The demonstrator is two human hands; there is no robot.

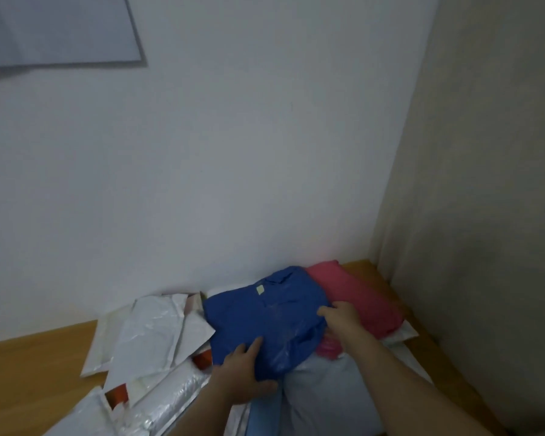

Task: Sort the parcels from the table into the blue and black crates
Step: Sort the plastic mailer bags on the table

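Pale parcel [321, 391]: nearest the camera, a soft grey-white bag lying between the two forearms, partly under the blue parcel
Blue parcel [265, 322]: crumpled plastic bag on top of the heap, long axis running from near-left to far-right, a small pale label near its far edge
Left hand [243, 372]: grips the blue parcel's near edge, thumb underneath, fingers spread on top
Right hand [340, 316]: fingers curled over the blue parcel's right edge, so the parcel lies between both hands
Pink parcel [356, 297]: just right of the blue one, touching it
White mailers [151, 335]: overlapping pile to the left
Worktop [32, 366]: wooden, against a white wall
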